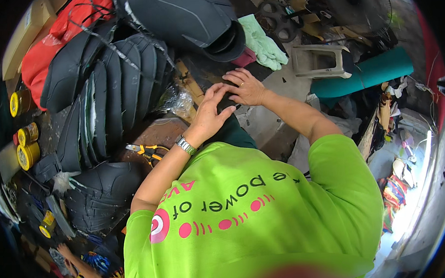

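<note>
My left hand (212, 117), with a metal watch (185, 145) at the wrist, reaches forward over the dark work surface (206, 72). Its fingers bend toward my right hand (247, 89), which wears a ring. The fingertips of both hands meet or nearly meet. Something dark shows between them, too small and too covered to name. Just beyond the right hand lie a dark red cloth (244, 58) and a pale green cloth (263, 42). Near my left forearm rest cutters with yellow and black handles (150, 151).
Black moulded panels (111, 84) stand stacked at left, with a large black shell (186, 20) beyond. Yellow-lidded jars (28, 155) line the far left. At right are a plastic stool (321, 61), a teal roll (362, 74) and a fan (354, 3). Another person's arm (83, 267) shows lower left.
</note>
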A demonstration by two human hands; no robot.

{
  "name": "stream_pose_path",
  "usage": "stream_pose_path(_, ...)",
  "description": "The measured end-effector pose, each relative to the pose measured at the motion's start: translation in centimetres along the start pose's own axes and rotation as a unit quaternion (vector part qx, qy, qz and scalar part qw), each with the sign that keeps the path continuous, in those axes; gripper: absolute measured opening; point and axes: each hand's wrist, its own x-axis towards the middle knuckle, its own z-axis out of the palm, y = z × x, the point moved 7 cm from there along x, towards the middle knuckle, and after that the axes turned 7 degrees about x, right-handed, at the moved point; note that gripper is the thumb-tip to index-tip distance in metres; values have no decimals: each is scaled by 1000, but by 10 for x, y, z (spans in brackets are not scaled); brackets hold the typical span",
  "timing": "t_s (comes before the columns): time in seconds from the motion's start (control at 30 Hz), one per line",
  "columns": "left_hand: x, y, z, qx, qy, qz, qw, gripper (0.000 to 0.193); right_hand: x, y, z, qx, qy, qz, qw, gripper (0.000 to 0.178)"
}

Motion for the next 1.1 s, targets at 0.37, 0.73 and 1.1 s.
stream_pose_path(0.37,49,-20,25,148,190,-37,970,57,-12,11,9,58,39,-18,997,45)
stream_pose_path(0.73,72,-25,47,309,447,-104,833,19,-31,46,-13,548,-21,-71,833,22)
stream_pose_path(1.1,68,-44,49,356,449,-168,802,27,-174,93,63,555,-442,-48,704,53)
